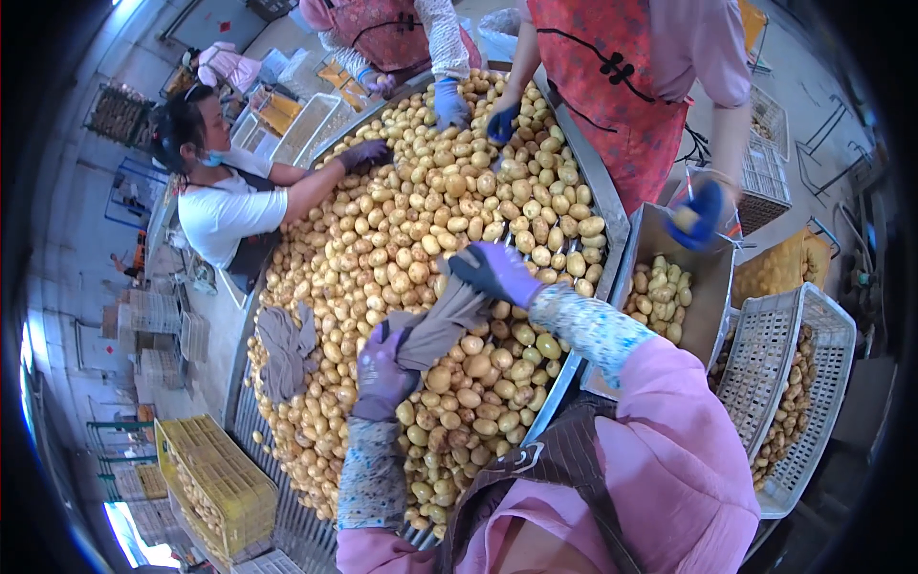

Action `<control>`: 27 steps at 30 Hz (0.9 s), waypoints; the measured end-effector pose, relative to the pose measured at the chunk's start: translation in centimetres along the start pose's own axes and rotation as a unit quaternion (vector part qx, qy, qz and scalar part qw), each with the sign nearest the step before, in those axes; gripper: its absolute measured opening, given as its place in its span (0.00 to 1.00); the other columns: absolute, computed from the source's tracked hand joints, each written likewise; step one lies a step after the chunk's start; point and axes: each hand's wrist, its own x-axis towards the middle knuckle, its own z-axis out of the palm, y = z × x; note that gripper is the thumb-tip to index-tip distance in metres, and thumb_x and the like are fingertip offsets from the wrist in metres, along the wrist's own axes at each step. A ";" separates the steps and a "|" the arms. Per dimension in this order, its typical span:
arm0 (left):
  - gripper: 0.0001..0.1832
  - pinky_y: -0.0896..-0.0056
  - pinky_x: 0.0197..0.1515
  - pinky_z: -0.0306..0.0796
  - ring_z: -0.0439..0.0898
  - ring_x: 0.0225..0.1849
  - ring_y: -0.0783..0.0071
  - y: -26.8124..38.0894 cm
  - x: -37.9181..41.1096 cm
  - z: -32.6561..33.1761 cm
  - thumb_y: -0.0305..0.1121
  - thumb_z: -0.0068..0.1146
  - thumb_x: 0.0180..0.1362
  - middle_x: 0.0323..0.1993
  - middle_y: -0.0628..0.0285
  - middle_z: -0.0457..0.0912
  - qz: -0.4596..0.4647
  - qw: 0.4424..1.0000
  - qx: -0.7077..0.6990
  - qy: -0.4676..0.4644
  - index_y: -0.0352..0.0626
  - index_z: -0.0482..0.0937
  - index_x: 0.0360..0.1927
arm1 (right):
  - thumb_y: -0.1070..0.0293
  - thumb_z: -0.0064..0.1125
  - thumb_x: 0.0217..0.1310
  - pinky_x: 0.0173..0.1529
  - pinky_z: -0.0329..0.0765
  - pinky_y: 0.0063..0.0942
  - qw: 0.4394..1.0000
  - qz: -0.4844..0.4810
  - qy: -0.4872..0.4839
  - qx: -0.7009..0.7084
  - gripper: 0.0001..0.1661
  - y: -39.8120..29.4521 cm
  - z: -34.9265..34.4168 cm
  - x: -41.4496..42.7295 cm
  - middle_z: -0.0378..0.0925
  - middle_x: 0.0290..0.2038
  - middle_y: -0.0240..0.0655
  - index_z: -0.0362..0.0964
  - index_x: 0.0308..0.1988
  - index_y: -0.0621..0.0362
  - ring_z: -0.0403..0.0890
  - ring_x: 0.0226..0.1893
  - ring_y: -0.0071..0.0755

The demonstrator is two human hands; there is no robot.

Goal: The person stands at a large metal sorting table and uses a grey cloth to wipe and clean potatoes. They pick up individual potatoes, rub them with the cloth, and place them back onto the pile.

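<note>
A grey-brown cloth (437, 323) is stretched between my two gloved hands above a heap of potatoes (401, 237). My left hand (387, 366), in a purple glove with a dark palm, grips its lower left end. The cloth's upper right end is in my right hand (495, 273), gloved the same way. Potatoes lie under and around both hands, on a sorting table with metal rollers (287, 481). A second grey cloth (283, 351) lies crumpled on the potatoes to the left of my left hand.
Co-workers' gloved hands reach into the heap from the left and far side. A co-worker's blue-gloved hand (696, 215) holds a potato over a cardboard box (703, 316) with potatoes. White plastic crates (767, 359) stand at the right, a yellow crate (237, 495) at the lower left.
</note>
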 end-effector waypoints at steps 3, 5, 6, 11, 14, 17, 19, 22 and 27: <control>0.36 0.51 0.59 0.69 0.74 0.56 0.41 2.2 -2.5 -0.5 0.38 0.69 0.39 0.56 0.39 0.72 0.034 0.997 0.042 0.049 0.45 0.75 0.57 | 0.50 0.61 0.55 0.36 0.76 0.40 0.991 -0.060 0.115 0.040 0.20 -3.5 -5.8 -3.2 0.78 0.26 0.45 0.77 0.30 0.57 0.81 0.28 0.49; 0.41 0.47 0.64 0.62 0.69 0.61 0.39 3.9 -3.3 2.2 0.38 0.69 0.40 0.60 0.39 0.68 0.102 0.991 0.032 0.086 0.42 0.69 0.62 | 0.54 0.66 0.48 0.33 0.72 0.42 0.952 -0.189 0.236 -0.043 0.16 -2.5 -8.0 -3.7 0.76 0.26 0.42 0.78 0.31 0.55 0.78 0.28 0.47; 0.43 0.45 0.65 0.59 0.67 0.63 0.40 5.1 -3.2 3.9 0.41 0.68 0.42 0.63 0.40 0.66 0.108 0.991 0.067 0.043 0.44 0.66 0.65 | 0.63 0.68 0.48 0.45 0.74 0.40 0.920 -0.231 0.304 -0.087 0.17 -1.4 -9.0 -4.6 0.78 0.38 0.44 0.77 0.38 0.59 0.79 0.39 0.50; 0.51 0.38 0.69 0.48 0.57 0.70 0.40 8.1 0.4 15.9 0.61 0.63 0.46 0.68 0.39 0.58 0.077 0.960 0.075 -0.259 0.47 0.59 0.70 | 0.48 0.56 0.59 0.64 0.55 0.62 0.845 0.028 0.152 -0.512 0.34 15.6 -4.2 -7.0 0.62 0.62 0.52 0.65 0.61 0.54 0.62 0.62 0.61; 0.47 0.39 0.65 0.56 0.60 0.67 0.42 6.7 2.3 19.4 0.58 0.62 0.48 0.65 0.40 0.61 0.144 0.976 0.114 -0.113 0.46 0.61 0.69 | 0.57 0.49 0.61 0.67 0.51 0.63 0.896 0.045 0.079 -0.435 0.31 14.2 -2.9 -7.1 0.59 0.65 0.56 0.63 0.63 0.55 0.57 0.66 0.65; 0.42 0.51 0.59 0.68 0.67 0.60 0.43 6.0 2.7 18.2 0.39 0.67 0.43 0.59 0.42 0.67 0.156 0.981 0.026 -0.111 0.45 0.66 0.65 | 0.62 0.48 0.59 0.67 0.50 0.64 0.873 0.060 0.124 -0.467 0.29 15.2 -1.1 -5.9 0.61 0.63 0.55 0.65 0.59 0.58 0.59 0.65 0.62; 0.40 0.50 0.53 0.71 0.71 0.56 0.46 5.0 2.8 16.9 0.32 0.63 0.45 0.56 0.46 0.69 0.144 0.980 -0.005 -0.139 0.50 0.64 0.66 | 0.52 0.53 0.57 0.67 0.50 0.63 0.892 0.078 0.132 -0.425 0.31 11.5 0.1 -6.3 0.63 0.62 0.53 0.67 0.56 0.59 0.60 0.64 0.59; 0.37 0.49 0.53 0.72 0.72 0.54 0.46 3.3 0.0 12.9 0.28 0.59 0.45 0.52 0.49 0.71 0.116 0.972 -0.007 -0.206 0.56 0.68 0.64 | 0.48 0.59 0.53 0.63 0.55 0.61 0.919 0.059 0.094 -0.379 0.33 9.6 2.8 -8.6 0.67 0.56 0.47 0.69 0.53 0.57 0.63 0.60 0.54; 0.35 0.50 0.57 0.70 0.72 0.56 0.46 -1.3 -0.1 10.4 0.32 0.64 0.47 0.54 0.48 0.72 0.000 0.980 0.035 -0.196 0.58 0.70 0.63 | 0.45 0.61 0.50 0.56 0.62 0.54 0.915 -0.142 0.132 -0.353 0.31 7.6 8.5 -2.9 0.70 0.48 0.45 0.71 0.47 0.57 0.67 0.54 0.51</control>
